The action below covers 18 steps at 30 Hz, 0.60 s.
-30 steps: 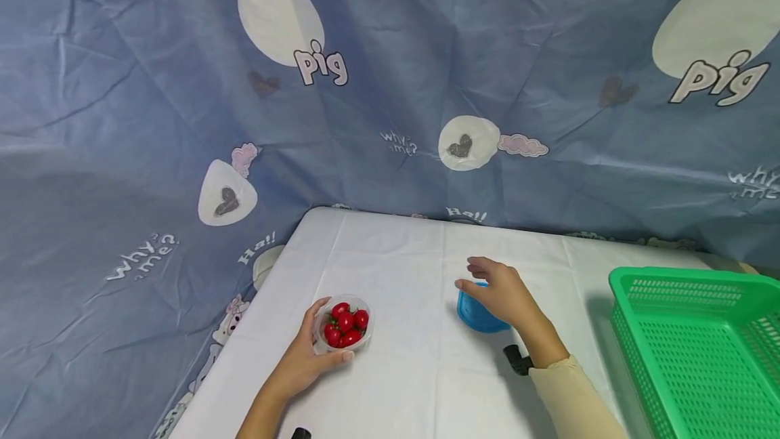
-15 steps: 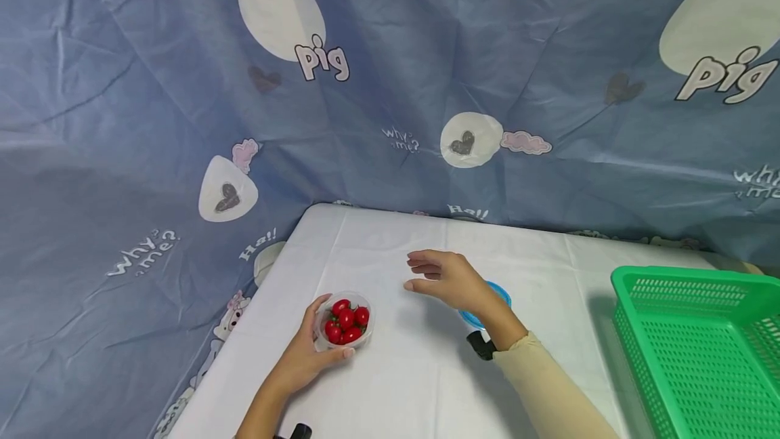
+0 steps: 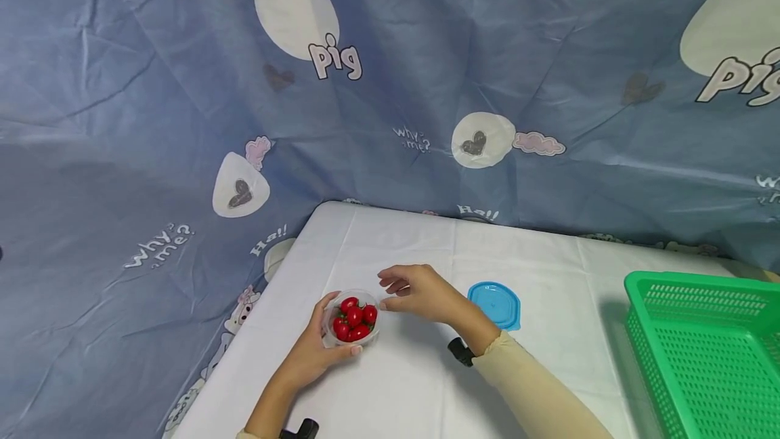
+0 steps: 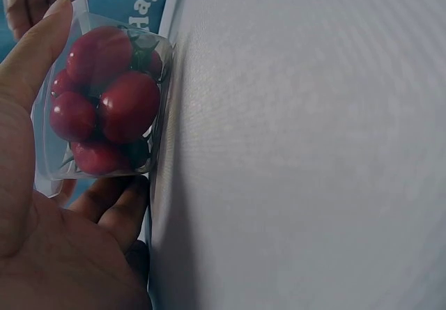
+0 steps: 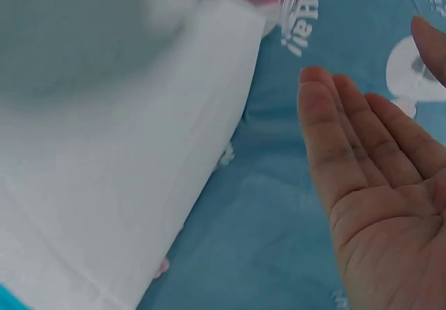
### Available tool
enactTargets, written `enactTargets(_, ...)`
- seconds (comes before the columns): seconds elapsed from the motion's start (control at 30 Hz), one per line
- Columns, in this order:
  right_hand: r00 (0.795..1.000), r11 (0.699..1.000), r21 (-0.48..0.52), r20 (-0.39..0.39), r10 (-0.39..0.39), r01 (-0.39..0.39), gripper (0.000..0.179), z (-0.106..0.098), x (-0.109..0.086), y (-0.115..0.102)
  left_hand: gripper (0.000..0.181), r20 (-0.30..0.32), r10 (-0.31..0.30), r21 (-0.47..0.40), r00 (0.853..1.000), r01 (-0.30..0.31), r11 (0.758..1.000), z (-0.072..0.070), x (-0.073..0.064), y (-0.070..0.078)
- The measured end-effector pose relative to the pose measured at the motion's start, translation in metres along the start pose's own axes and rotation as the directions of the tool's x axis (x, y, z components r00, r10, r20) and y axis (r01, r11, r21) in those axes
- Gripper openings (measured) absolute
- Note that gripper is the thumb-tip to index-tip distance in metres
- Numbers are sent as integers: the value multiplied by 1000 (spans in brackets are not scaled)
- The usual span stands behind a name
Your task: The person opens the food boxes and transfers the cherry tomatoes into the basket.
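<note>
Small red cherry tomatoes (image 3: 355, 317) with green stems fill a clear plastic tub (image 3: 330, 322) on the left part of the table. My left hand (image 3: 309, 356) grips the tub from its left side, thumb along the near wall and fingers round the far side. In the left wrist view, tomatoes (image 4: 129, 106) show through the see-through wall. Just right of the tub my right hand (image 3: 422, 294) hovers with nothing in it, fingertips close to the rim. Its fingers extend, loosely bent, in the right wrist view, palm (image 5: 390, 219) facing the camera.
A blue plastic lid (image 3: 495, 305) lies on the white tablecloth (image 3: 402, 385), right of my right hand. Farther right stands a green perforated basket (image 3: 652, 364). A blue printed curtain (image 3: 365, 175) hangs behind and left of the table.
My right hand has moved left from over the blue lid to beside the tub, uncovering the lid. My left hand keeps its hold on the tub. The head view has shifted slightly.
</note>
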State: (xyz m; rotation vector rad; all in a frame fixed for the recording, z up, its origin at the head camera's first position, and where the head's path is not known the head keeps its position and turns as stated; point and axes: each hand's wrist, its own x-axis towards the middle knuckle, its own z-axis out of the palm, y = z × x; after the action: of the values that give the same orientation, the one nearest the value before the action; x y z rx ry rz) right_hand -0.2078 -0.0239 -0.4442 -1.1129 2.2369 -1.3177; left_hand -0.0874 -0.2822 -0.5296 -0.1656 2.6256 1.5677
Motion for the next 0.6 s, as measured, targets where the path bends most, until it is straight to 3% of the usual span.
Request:
enactTargets(0.2, 998, 999, 4, 50, -42, 42, 41, 14, 12, -6, 110, 4, 3, -10, 1000, -2, 1000, -1, 1, -2)
enactTargets(0.4, 995, 999, -2, 89, -36, 36, 43, 27, 19, -6, 109, 10, -2, -18, 1000, 2, 1000, -1, 1, -3)
enactTargets(0.6, 992, 994, -86, 114, -52, 62, 43, 39, 25, -6, 109, 18, -4, -27, 1000, 4, 1000, -1, 0, -2)
